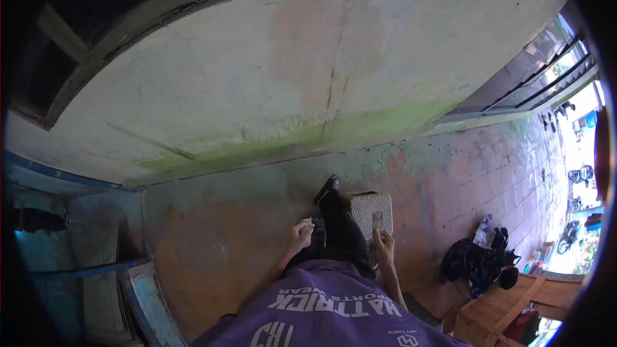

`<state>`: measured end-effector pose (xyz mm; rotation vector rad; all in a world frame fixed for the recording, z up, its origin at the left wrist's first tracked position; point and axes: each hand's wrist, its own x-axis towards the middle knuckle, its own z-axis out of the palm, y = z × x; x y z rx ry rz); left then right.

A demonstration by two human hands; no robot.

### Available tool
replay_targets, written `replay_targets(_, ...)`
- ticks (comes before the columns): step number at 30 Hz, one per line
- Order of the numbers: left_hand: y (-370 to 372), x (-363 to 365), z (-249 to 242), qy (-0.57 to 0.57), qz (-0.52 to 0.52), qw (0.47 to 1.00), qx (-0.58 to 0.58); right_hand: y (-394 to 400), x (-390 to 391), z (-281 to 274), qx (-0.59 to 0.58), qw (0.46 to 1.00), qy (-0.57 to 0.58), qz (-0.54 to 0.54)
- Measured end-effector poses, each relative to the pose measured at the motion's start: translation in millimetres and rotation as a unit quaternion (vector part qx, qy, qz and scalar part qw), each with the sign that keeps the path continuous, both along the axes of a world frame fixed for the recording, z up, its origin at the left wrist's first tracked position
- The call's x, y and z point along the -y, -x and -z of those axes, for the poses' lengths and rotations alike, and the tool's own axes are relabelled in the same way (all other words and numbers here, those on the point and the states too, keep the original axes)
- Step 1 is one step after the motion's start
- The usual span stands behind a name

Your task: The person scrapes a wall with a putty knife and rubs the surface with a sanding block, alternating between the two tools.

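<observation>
My left hand (299,236) is closed in front of my left thigh, with a small pale piece (309,222) showing at its fingertips; I cannot tell what that piece is. Farther right, my right hand (384,245) grips a small flat grey blade-like tool (377,220) that points away from me. In this view the tool overlaps a white stool-like box (361,205) with a woven pattern, standing on the floor beside my outstretched leg (340,222). A purple shirt (328,295) covers my body.
Ahead rises a worn wall (257,77) in cream and green, above a stained tile floor (218,225). A person in dark patterned clothes (472,260) is low at the right, near wooden furniture (508,308). Blue-framed doorway parts (151,295) stand left; a louvred window (533,71) is upper right.
</observation>
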<state>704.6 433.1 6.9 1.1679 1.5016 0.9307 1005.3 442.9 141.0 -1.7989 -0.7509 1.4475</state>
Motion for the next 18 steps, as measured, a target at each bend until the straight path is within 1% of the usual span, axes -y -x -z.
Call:
replay_targets(1, 0.8, -1.0, 1.2, -0.024, -0.008, 1.000, 0.001, 0.9, -3.6, 0.2, -0.007, 1.000, -0.003, -0.004)
replay_targets(4, 3.3, -5.4, 0.3, 0.008, -0.015, 1.000, 0.008, 3.0, -14.9, -1.7, -0.024, 1.000, -0.013, -0.010)
replay_targets(8, -1.5, -11.1, -12.2, -0.001, -0.021, 1.000, -0.009, 3.3, -24.4, -2.9, -0.032, 0.999, -0.030, -0.012)
replay_targets(10, -5.5, -11.3, -9.8, 0.008, -0.025, 1.000, -0.009, 5.1, -33.0, -7.9, -0.018, 0.999, -0.022, -0.018)
replay_targets(11, -7.7, -10.2, -6.5, 0.010, -0.032, 0.999, 0.009, 5.2, -36.0, -9.7, -0.011, 1.000, -0.017, -0.022)
replay_targets(13, -17.0, -13.6, 1.9, 0.011, -0.049, 0.998, 0.046, 0.4, -47.5, 1.2, -0.028, 0.998, -0.028, -0.039)
replay_targets(14, -22.5, -12.4, 6.1, 0.037, -0.043, 0.997, 0.052, -0.7, -52.9, 7.7, -0.038, 0.997, -0.036, -0.048)
replay_targets(16, -31.1, -19.3, -17.2, 0.087, -0.032, 0.994, 0.061, 0.4, -67.3, 12.2, -0.064, 0.995, -0.042, -0.068)
replay_targets(18, -49.1, -23.5, -4.5, 0.053, -0.012, 0.996, 0.067, 2.1, -86.2, 23.9, -0.097, 0.991, -0.049, -0.080)
